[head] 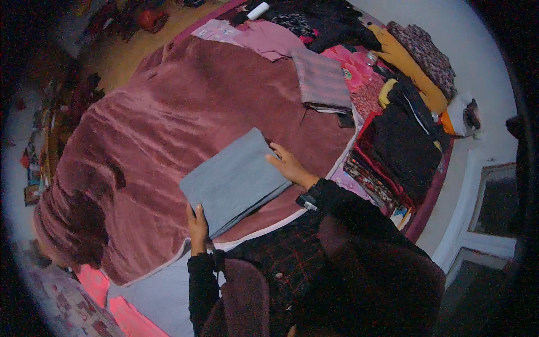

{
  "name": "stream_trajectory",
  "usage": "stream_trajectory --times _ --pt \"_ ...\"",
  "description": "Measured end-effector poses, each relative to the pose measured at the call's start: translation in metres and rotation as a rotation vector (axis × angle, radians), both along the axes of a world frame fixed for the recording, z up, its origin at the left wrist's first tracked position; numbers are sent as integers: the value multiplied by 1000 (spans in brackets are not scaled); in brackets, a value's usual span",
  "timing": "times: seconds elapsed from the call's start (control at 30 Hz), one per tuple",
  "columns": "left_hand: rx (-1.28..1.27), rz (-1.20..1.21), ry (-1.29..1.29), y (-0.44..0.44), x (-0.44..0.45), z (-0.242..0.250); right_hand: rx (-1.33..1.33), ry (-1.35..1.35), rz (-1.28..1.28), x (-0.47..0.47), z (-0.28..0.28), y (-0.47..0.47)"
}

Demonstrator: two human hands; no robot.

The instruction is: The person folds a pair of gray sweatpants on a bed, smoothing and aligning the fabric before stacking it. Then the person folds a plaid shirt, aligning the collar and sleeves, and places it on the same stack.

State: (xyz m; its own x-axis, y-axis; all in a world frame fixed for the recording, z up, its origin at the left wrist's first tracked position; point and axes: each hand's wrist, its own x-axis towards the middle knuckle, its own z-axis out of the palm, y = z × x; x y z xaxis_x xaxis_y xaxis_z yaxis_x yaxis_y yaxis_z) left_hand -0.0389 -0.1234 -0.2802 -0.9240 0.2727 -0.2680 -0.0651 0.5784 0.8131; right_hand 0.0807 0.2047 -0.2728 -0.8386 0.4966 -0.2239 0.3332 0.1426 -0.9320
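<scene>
A neatly folded grey cloth (238, 179) is in front of me, over a dusty-pink plush blanket (198, 101). My left hand (198, 225) grips its near left side, with finger and thumb showing at the edge. On the opposite side my right hand (290, 164) holds the right edge, its thumb lying on top. Several layers show along the cloth's near edge. Whether the cloth rests on the blanket or is raised slightly, I cannot tell. Beyond my right hand lies a folded pink-and-grey striped cloth (322, 80).
Dark folded clothes (408, 139) are piled at the right, beside a yellow plush toy (408, 71). Pink garments (273, 38) and a white cylindrical object (258, 11) lie at the far end. A white-framed window or door (459, 210) stands right. Bright pink fabric (134, 316) lies lower left.
</scene>
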Motion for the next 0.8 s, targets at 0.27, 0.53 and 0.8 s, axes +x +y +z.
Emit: stream_trajectory --times 0.27,0.53,0.8 --pt "141 12 -3 -6 -1 -4 167 59 -17 1 7 -13" --pt "67 57 171 -26 24 -24 594 133 -28 16 16 -17" --pt "239 122 -117 -22 36 20 777 320 536 5 58 -54"
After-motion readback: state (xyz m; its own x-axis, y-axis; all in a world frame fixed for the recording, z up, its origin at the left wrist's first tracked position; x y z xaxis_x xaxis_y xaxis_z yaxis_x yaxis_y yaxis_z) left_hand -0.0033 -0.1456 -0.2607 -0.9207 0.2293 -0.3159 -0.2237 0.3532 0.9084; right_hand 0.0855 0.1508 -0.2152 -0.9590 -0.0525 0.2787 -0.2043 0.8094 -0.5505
